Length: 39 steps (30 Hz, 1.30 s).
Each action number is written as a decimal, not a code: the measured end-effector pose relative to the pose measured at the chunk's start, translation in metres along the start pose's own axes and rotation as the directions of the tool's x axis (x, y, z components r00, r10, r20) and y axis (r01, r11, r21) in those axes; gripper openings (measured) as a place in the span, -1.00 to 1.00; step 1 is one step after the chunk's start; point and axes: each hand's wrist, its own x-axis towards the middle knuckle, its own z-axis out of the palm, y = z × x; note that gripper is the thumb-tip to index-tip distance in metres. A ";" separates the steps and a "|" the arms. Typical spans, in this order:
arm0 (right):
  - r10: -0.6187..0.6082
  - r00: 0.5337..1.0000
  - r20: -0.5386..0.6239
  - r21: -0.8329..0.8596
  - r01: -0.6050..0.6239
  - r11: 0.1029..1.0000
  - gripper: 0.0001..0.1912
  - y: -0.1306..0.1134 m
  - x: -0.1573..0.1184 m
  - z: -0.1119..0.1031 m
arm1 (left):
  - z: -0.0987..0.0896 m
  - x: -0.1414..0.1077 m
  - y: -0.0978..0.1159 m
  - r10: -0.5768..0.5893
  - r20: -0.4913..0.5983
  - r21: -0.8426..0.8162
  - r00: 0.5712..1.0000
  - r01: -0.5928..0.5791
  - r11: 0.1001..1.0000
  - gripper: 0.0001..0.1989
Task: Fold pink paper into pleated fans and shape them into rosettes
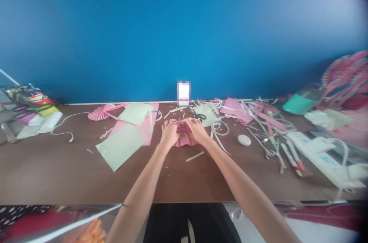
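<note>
A pink pleated paper piece [185, 140] lies on the brown table, its folds fanned out towards me. My left hand [170, 131] grips its left side with curled fingers. On the opposite side my right hand [196, 128] closes over the paper, fingers near its middle. Both hands hide much of the upper part. Just beyond my right hand are dark-handled scissors [201, 116], partly covered by paper scraps. A thin pale paper strip [194, 156] rests in front of the pleated piece.
Pale green sheets [122, 145] and a pink fan [100, 113] lie left. Paper strips [264, 120], a white oval object [244, 140], red-and-white pens [291, 158] and a power strip [324, 158] lie right. A phone-like screen [184, 92] stands against the blue wall.
</note>
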 end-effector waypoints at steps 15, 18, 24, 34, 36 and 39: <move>0.009 1.000 0.028 -0.008 -0.008 1.000 -0.63 0.000 -0.001 0.001 | -0.002 0.000 0.000 0.003 0.027 0.003 1.000 -0.003 1.000 -0.68; 0.001 1.000 0.028 -0.008 -0.001 1.000 -0.64 0.000 0.000 0.001 | -0.002 0.000 0.000 -0.003 0.033 0.003 0.999 0.003 1.000 -0.69; 0.012 0.999 0.045 -0.004 -0.012 1.000 -0.63 0.001 0.000 0.002 | -0.002 0.000 0.000 -0.001 0.023 0.003 1.000 0.001 1.000 -0.69; -0.008 0.999 0.039 -0.013 0.009 1.000 -0.62 0.002 -0.001 0.002 | -0.005 0.000 0.002 -0.010 0.045 0.008 0.999 0.009 1.000 -0.69; -0.009 0.999 0.047 -0.016 0.009 1.000 -0.62 0.002 0.000 0.002 | -0.004 0.000 0.002 -0.014 0.047 0.007 0.999 0.013 1.000 -0.68; -0.011 0.999 0.046 -0.009 0.011 1.000 -0.63 0.002 0.000 0.002 | -0.004 0.001 0.002 -0.015 0.047 0.006 0.999 0.015 1.000 -0.67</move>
